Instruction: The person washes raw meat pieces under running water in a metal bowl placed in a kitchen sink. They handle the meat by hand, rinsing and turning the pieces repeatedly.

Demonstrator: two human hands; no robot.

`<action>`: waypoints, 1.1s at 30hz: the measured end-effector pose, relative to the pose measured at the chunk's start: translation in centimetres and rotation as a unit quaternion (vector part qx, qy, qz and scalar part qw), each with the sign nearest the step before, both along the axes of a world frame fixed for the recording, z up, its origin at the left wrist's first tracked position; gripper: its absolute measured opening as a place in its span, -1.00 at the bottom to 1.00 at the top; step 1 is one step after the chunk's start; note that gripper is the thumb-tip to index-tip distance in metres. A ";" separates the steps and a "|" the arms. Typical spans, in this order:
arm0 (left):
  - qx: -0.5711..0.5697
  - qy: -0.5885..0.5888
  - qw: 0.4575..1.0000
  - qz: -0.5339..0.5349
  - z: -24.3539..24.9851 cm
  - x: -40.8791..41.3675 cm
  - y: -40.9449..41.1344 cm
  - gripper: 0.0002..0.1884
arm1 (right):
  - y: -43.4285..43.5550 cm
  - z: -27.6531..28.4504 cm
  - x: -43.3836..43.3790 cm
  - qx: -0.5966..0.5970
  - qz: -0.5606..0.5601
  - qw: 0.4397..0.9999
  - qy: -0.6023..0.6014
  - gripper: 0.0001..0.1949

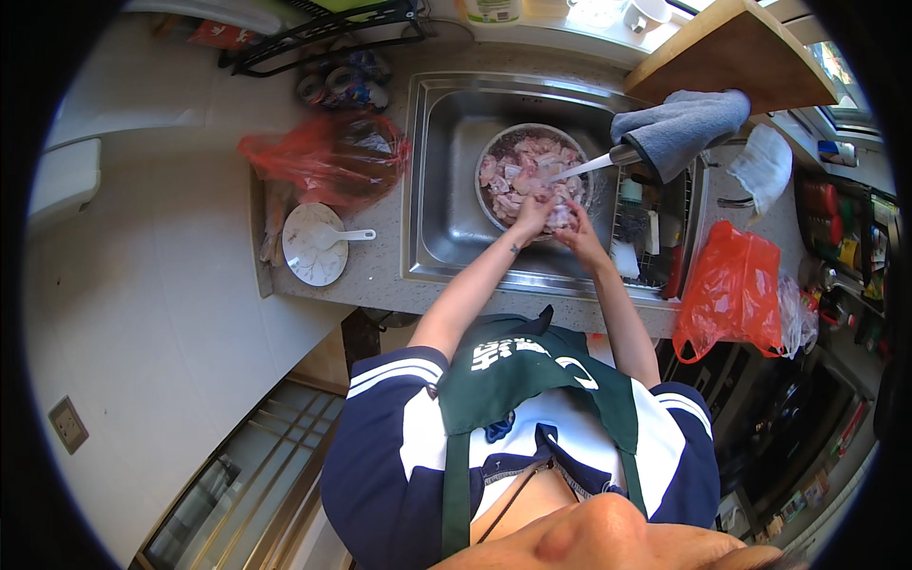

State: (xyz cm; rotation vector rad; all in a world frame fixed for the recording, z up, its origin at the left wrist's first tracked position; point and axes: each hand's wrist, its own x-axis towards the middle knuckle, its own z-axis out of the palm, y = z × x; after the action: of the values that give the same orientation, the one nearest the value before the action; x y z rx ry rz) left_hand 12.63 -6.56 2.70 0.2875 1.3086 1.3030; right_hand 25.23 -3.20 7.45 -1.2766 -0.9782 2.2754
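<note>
A round metal bowl full of chopped raw meat sits in the stainless steel sink. Water runs from the faucet onto the meat. At the bowl's near side, my left hand and my right hand hold a clump of meat pieces between them. The fingertips are partly hidden among the pieces. A grey cloth drapes over the faucet's upper part, just beyond the bowl to the right.
A wire rack with sponges spans the sink's right side. Red plastic bags lie left and right of the sink. A plate with a white spoon rests at left. A wooden board juts in behind the faucet.
</note>
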 end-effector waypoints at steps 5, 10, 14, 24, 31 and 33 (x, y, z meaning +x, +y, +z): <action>-0.169 0.011 0.984 0.050 2.6 -4.1 -2.6 -0.68 | -0.3 -0.2 -0.3 -0.068 -0.042 0.994 -0.078 -0.58; -0.219 0.054 0.968 0.110 -0.7 -9.3 -4.2 -0.59 | 1.2 -3.2 0.2 0.020 -0.053 0.975 -0.215 -0.69; -0.205 0.184 0.960 -0.046 0.8 -11.0 -1.4 -0.65 | 2.1 -8.1 1.1 0.164 -0.048 0.931 -0.322 -0.72; -0.030 0.549 0.775 -0.311 -4.4 -10.2 2.1 -0.36 | 0.8 -4.7 -6.0 0.474 0.212 0.800 -0.300 -0.52; -0.088 0.582 0.700 -0.405 -3.2 -9.7 0.8 -0.32 | 0.3 -6.7 -5.5 0.548 0.388 0.655 -0.346 -0.27; -0.096 0.578 0.706 -0.397 -4.3 -10.0 1.9 -0.35 | 1.4 -6.8 -5.2 0.550 0.388 0.662 -0.331 -0.32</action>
State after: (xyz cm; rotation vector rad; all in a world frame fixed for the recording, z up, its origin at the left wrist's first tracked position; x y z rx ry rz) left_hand 2.61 -4.66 -1.61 1.5143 1.9522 0.0893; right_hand 20.05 -1.81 0.64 -1.0884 -2.9554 0.8539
